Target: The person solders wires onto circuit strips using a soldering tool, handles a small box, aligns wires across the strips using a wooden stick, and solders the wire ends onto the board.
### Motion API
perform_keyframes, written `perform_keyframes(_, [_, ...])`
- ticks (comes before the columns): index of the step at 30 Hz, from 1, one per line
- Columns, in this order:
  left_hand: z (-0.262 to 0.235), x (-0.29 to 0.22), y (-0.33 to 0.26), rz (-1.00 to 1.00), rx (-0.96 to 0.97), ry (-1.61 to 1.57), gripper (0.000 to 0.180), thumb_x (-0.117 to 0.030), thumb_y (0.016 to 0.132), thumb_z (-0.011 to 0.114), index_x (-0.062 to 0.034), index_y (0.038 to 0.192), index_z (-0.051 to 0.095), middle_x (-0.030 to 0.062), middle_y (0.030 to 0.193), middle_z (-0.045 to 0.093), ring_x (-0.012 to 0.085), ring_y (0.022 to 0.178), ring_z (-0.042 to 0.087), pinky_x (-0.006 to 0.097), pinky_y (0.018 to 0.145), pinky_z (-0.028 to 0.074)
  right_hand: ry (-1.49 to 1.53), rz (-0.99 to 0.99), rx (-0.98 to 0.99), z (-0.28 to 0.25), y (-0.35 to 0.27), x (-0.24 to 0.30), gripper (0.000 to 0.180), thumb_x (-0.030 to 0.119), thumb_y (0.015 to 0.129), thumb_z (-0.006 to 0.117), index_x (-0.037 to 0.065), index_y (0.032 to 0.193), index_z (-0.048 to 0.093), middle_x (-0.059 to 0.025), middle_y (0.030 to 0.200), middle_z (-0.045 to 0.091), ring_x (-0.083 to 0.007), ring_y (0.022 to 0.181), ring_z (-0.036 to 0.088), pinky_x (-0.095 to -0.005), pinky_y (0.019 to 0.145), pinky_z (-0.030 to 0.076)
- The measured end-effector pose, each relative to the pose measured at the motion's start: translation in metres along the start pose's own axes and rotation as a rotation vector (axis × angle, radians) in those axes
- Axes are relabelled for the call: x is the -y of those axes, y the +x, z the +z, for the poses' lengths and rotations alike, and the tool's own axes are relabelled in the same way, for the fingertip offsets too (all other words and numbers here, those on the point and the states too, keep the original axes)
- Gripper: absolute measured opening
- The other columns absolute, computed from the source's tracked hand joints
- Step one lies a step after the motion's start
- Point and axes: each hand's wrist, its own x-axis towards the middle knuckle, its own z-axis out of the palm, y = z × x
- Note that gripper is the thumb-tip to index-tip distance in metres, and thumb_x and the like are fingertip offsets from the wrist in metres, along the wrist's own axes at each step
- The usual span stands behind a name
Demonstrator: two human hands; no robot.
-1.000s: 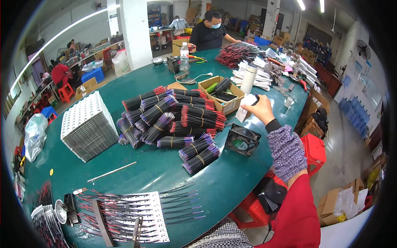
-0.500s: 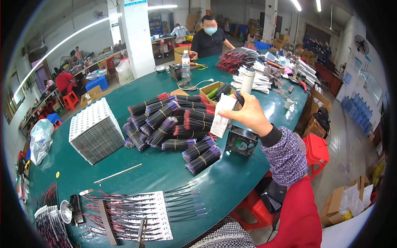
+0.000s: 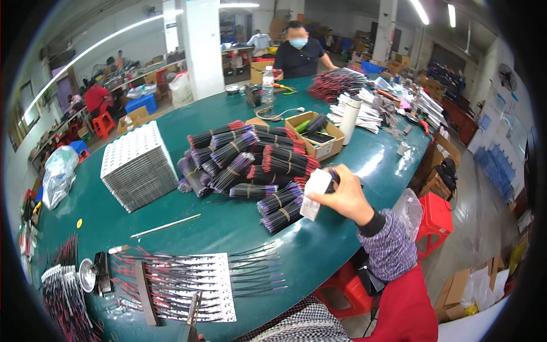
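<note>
Holds a white box [image 3: 315, 192] in the right hand [image 3: 345, 196], gripped between thumb and fingers, tilted, in front of the wire bundles [image 3: 253, 191]. At the fingertips, something dark, too small to make out. Cannot tell the state of the left hand, out of view. At the lower edge, a slim metal tool [image 3: 195, 308] above white strips [image 3: 224, 285] with black and red wires, crossed by a dark bar [image 3: 145, 293].

Could drop the box through too loose a pinch, or dent it through too tight a one. Could send stacked bundles rolling by swinging the box too far left. Could snag loose wire ends with the tool or a sleeve, and so drag strips out of line under the bar.

Farther out on the green table [image 3: 171, 242], an open carton [image 3: 325, 151] beside a tall white flask [image 3: 350, 121], liable to tip if struck by a forearm. To the left, a tall stack of white panels [image 3: 139, 171], apt to slide if bumped. Across the table, a masked person [image 3: 299, 60] near a heap of red and black wires [image 3: 337, 85].
</note>
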Motion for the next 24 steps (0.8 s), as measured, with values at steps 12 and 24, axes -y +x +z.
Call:
perform_keyframes(12, [0.012,0.003,0.004,-0.011,-0.052,-0.255,0.052,-0.006,0.079,0.086,0.0043,0.123,0.06,0.011,0.108,0.069,0.0175,0.088,0.066,0.033,0.077,0.055,0.112,0.003,-0.015,0.061,-0.06,0.005,0.054,0.018,0.062,0.091,-0.002,0.105,0.067,-0.014,0.1,0.061,-0.0295,0.091,0.065,-0.039,0.081,0.053])
perform_keyframes(24, [0.006,0.029,0.006,-0.012,-0.069,-0.293,0.048,-0.004,0.082,0.082,0.0035,0.125,0.062,0.0041,0.091,0.069,0.0109,0.07,0.061,0.027,0.065,0.051,0.161,-0.188,0.173,0.197,-0.012,0.084,0.065,0.037,0.07,0.087,0.0,0.118,0.062,-0.0139,0.107,0.056,-0.0328,0.092,0.065,-0.0426,0.079,0.055])
